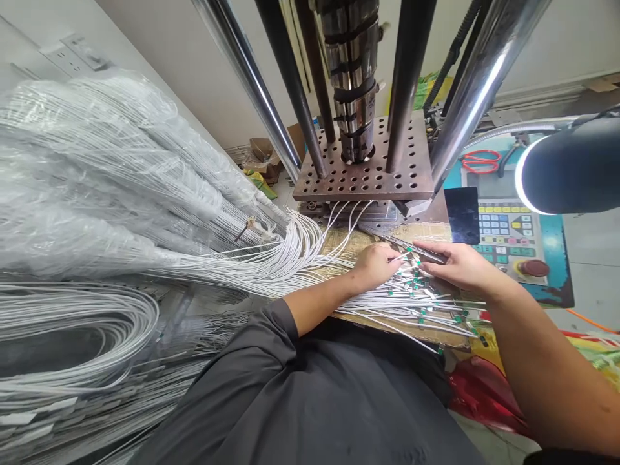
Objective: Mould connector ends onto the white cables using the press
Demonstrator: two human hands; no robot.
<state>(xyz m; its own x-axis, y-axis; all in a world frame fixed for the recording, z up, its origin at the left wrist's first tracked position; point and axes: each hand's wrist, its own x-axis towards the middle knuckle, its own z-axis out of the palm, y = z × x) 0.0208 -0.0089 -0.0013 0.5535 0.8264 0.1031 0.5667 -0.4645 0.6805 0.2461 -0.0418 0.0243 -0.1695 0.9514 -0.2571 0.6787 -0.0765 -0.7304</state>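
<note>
My left hand (375, 266) is closed in a pinch on a thin white cable (400, 256) with a small green connector at its end. Facing it, my right hand (460, 263) grips a long, slim metal pair of tweezers (411, 246) whose tip points away toward the press. The right thumb and forefinger lie close to the green connector; whether they touch it I cannot tell. Under both hands, many white cables (285, 278) run in from the left. Their green-tipped ends (414, 284) spread over a worn cardboard surface (429, 231).
A press with a perforated metal plate (363, 184) and upright rods stands ahead. To the right are a control panel (506, 232) with a red knob, a lit lamp (571, 165) and red-handled scissors (480, 161). Plastic-wrapped cable bundles (106, 148) and a cable coil (140, 323) fill the left.
</note>
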